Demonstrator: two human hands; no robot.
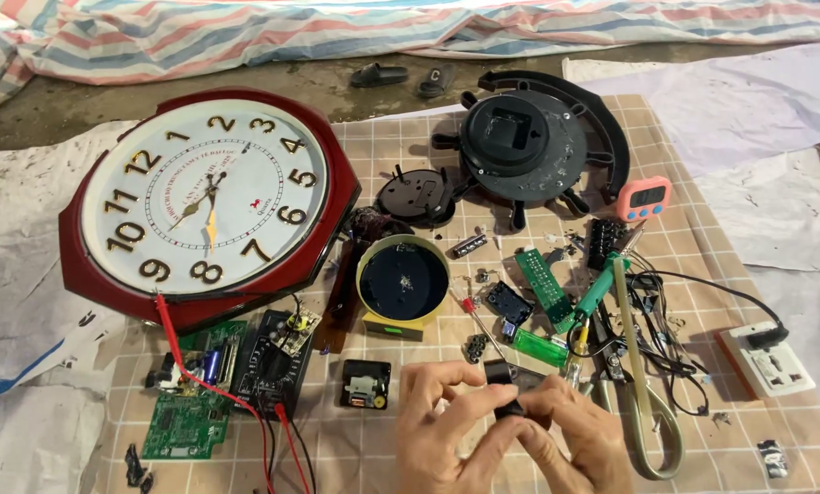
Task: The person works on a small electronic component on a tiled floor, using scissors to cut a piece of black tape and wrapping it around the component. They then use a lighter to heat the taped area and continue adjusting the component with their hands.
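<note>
Both my hands are at the bottom centre, holding one small black plastic part point(502, 388) between them. My left hand point(447, 430) grips its left side with thumb and fingers. My right hand point(570, 434) pinches its right side. Just left of my hands lies a small black square clock movement point(367, 382). A round yellow-rimmed clock case point(402, 280) lies face down beyond them. A large octagonal red wall clock point(204, 203) with a white dial rests at the left.
A green circuit board point(190, 402) and a black multimeter point(273, 361) with red and black leads lie at the lower left. A black clock back point(520, 137), a pink timer point(645, 198), small boards, wires, scissors point(643, 402) and a white socket point(769, 361) lie to the right.
</note>
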